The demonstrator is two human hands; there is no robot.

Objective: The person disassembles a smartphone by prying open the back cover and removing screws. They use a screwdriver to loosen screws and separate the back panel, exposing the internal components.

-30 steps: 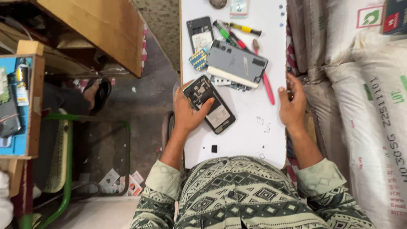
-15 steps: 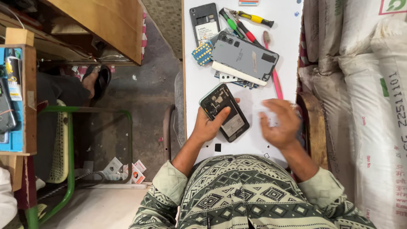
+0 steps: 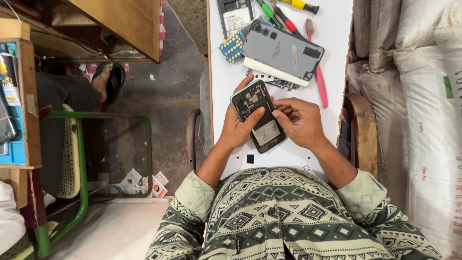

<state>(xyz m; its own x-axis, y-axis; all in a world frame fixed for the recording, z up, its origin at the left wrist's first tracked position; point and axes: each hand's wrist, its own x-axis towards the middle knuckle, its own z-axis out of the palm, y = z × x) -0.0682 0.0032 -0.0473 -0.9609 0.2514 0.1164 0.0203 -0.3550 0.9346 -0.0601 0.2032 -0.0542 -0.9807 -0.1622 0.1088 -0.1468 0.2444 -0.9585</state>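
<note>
The left hand [image 3: 237, 129] wraps its fingers around a black opened smartphone with exposed innards [image 3: 257, 115]; the right hand [image 3: 301, 123] presses bunched fingers against its middle, above the white bench [image 3: 332, 43].

We cannot see the lower left edge of the opened phone [image 3: 257, 115]; our left hand [image 3: 239, 129] covers it. Our right hand [image 3: 302, 123] hides whatever its fingertips pinch. The top edge cuts off a second opened phone [image 3: 234, 15] and the screwdrivers [image 3: 284, 12]. The small black square [image 3: 250, 158] is too small to identify.
</note>
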